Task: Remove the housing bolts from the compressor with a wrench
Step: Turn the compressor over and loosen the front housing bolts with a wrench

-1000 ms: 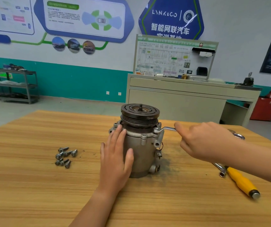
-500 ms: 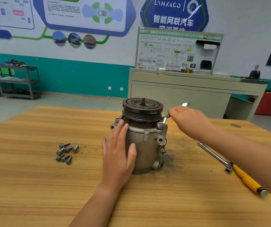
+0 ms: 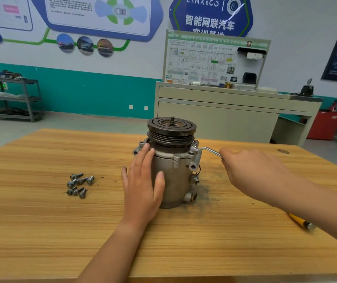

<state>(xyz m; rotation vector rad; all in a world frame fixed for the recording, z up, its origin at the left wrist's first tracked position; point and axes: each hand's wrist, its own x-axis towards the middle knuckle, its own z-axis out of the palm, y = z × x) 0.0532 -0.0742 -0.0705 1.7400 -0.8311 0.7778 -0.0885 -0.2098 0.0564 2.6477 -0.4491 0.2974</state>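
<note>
A grey metal compressor (image 3: pixel 175 180) stands upright mid-table, a dark grooved pulley (image 3: pixel 171 129) on top. My left hand (image 3: pixel 143 184) presses flat against its front left side, fingers straight. My right hand (image 3: pixel 251 170) grips the handle of a silver wrench (image 3: pixel 208 149). The wrench's ring end sits on a housing bolt (image 3: pixel 195 142) at the upper right flange, and its handle points right. Most of the handle is hidden in my fist.
Several loose bolts (image 3: pixel 80 184) lie on the wooden table (image 3: pixel 41 221) left of the compressor. A yellow-handled tool (image 3: pixel 300 220) lies at the right, partly under my right forearm. Dark grime marks the table right of the compressor. A cabinet (image 3: pixel 224 119) stands behind the table.
My right hand has swung the wrench handle from pointing back-right round to pointing right, toward me. My left hand has stayed pressed on the compressor.
</note>
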